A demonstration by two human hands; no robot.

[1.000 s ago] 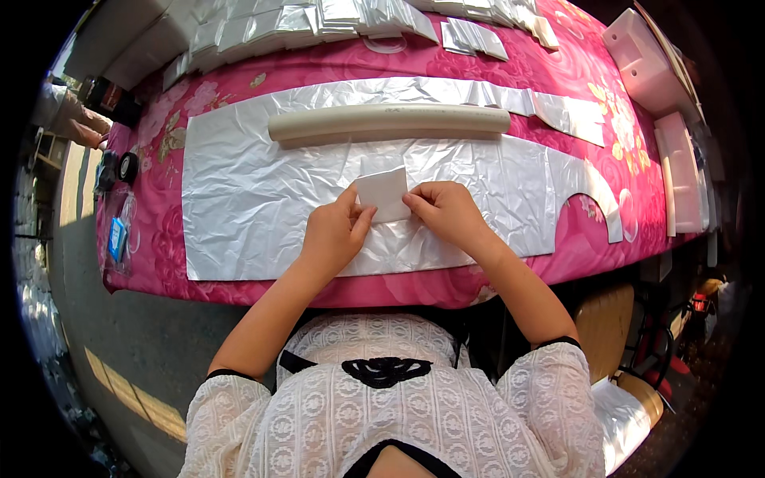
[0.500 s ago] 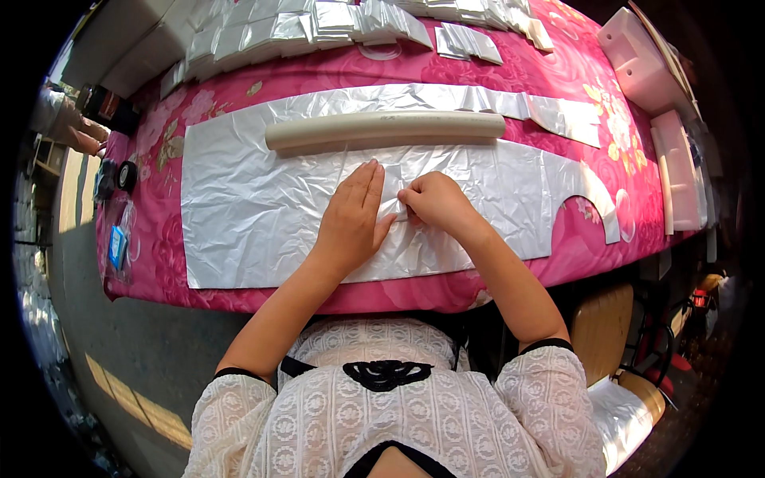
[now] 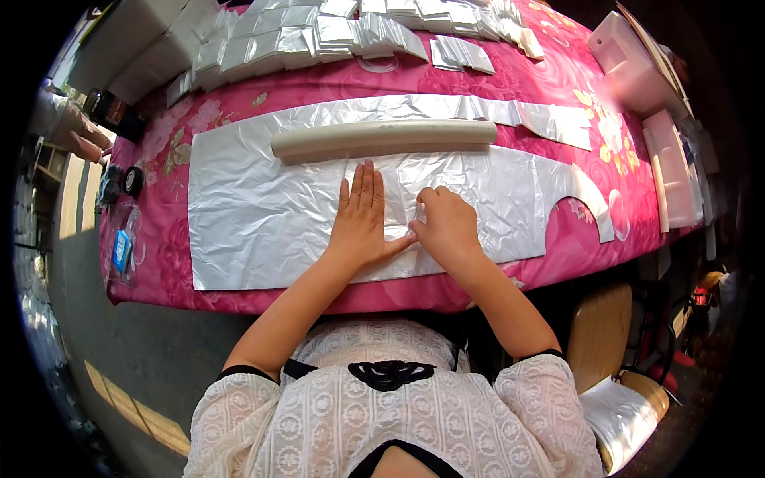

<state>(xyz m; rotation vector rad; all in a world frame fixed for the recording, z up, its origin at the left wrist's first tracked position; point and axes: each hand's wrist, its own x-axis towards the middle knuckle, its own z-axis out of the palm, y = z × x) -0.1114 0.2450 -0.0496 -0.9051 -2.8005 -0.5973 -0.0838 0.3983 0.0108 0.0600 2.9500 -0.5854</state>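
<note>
Left hand (image 3: 358,233) lay flat, fingers straight, thumb splayed wide, on silver sheet (image 3: 255,219) beneath; right hand (image 3: 450,227) curled, fingers narrowly parted beside left thumb; couldn't tell if pinching anything; pale tube (image 3: 382,139) lay just beyond left fingertips.

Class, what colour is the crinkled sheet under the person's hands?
The crinkled sheet is silvery white; it shows best in the head view.
</note>
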